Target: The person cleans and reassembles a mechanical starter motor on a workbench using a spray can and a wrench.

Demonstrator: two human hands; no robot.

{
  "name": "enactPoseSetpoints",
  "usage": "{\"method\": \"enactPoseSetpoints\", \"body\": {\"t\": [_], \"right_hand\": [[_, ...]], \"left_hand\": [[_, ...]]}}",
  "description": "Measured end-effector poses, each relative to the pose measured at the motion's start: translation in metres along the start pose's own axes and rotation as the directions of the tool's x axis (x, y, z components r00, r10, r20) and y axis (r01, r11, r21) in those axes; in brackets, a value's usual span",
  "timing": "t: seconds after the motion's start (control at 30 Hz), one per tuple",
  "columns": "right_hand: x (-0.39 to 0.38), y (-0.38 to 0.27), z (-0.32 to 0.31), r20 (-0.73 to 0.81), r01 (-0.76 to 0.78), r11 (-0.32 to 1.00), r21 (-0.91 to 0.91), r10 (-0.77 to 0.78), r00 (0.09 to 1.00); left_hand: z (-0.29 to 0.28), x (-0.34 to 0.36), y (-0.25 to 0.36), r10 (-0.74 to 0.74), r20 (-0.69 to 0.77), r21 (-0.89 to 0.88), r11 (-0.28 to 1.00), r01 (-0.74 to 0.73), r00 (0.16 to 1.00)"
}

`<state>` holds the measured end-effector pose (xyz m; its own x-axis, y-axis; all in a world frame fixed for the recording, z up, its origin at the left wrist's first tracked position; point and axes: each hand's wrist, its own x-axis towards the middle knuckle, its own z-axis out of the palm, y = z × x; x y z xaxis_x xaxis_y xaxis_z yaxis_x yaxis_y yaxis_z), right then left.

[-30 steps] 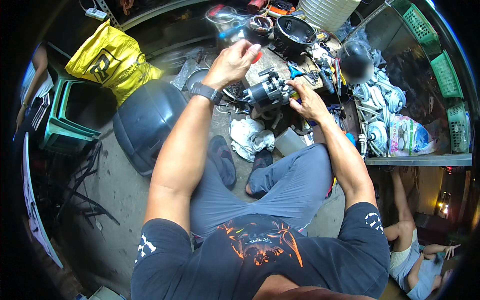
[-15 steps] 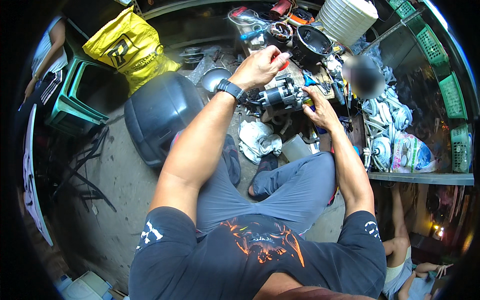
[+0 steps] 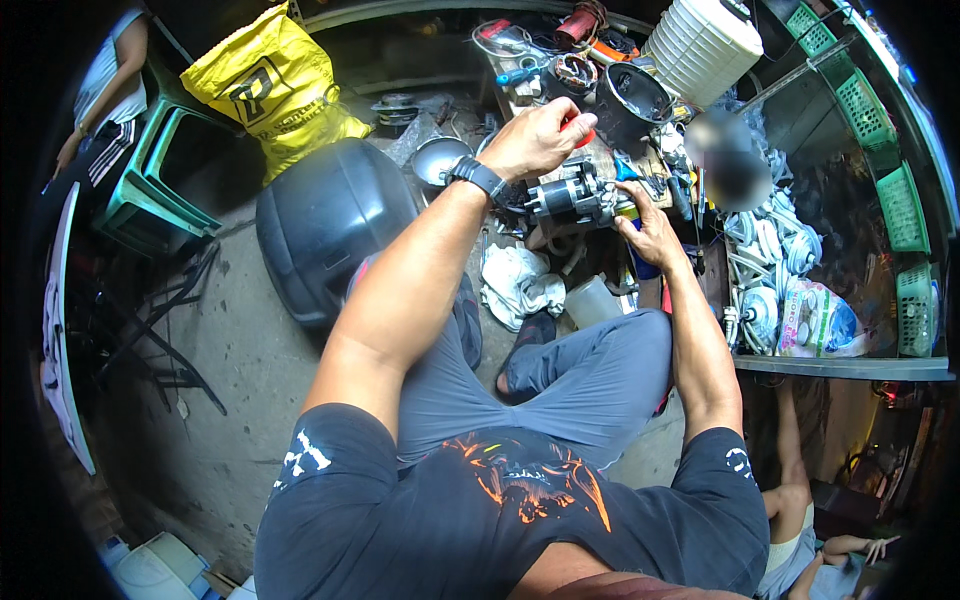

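My left hand (image 3: 540, 135) is closed on a red object (image 3: 583, 128), mostly hidden by the fingers, above and just left of a black and silver motor assembly (image 3: 565, 200). My right hand (image 3: 645, 225) grips the silver right end of that motor, fingers bent around it. The motor lies horizontally over a cluttered workbench (image 3: 600, 150), with a blue-handled tool (image 3: 625, 170) just behind it. A silver dome (image 3: 438, 160) is beside my left wrist.
Black top case (image 3: 325, 230) at left, yellow sack (image 3: 275, 90), green stools (image 3: 160, 190). White rag (image 3: 520, 285), clear container (image 3: 590, 300). Black pot (image 3: 635, 100), white jug (image 3: 700, 45), white coiled parts (image 3: 760, 310), green baskets (image 3: 900, 205). Other people at left (image 3: 115, 70) and lower right (image 3: 790, 540).
The whole view has shifted, so most of the scene sits further right. My left hand stays closed on the red object above the motor, and my right hand still grips the motor.
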<state>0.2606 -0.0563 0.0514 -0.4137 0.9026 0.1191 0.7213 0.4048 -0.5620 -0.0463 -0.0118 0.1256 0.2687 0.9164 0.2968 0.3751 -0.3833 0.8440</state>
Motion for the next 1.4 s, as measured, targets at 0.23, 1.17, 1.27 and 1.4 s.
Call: {"method": "enactPoseSetpoints", "body": {"t": [0.23,1.17,1.27,1.4], "right_hand": [[0.0,0.004,0.002,0.017,0.004,0.999,-0.037,-0.004,1.0],[-0.005,-0.009,0.004,-0.072,0.025,0.999,-0.028,-0.027,0.997],[-0.004,-0.01,0.003,-0.05,0.004,1.0,0.012,-0.003,0.999],[-0.003,-0.009,0.003,-0.047,0.015,1.0,-0.002,-0.015,0.999]], "left_hand": [[0.0,-0.003,0.006,0.009,0.006,0.023,1.0,-0.009,1.0],[0.006,-0.011,0.011,0.058,0.042,0.112,0.992,-0.063,0.997],[0.007,-0.01,0.009,0.085,0.05,0.116,0.989,-0.09,0.995],[0.008,-0.012,0.014,0.045,0.095,0.114,0.992,-0.055,0.994]]}}
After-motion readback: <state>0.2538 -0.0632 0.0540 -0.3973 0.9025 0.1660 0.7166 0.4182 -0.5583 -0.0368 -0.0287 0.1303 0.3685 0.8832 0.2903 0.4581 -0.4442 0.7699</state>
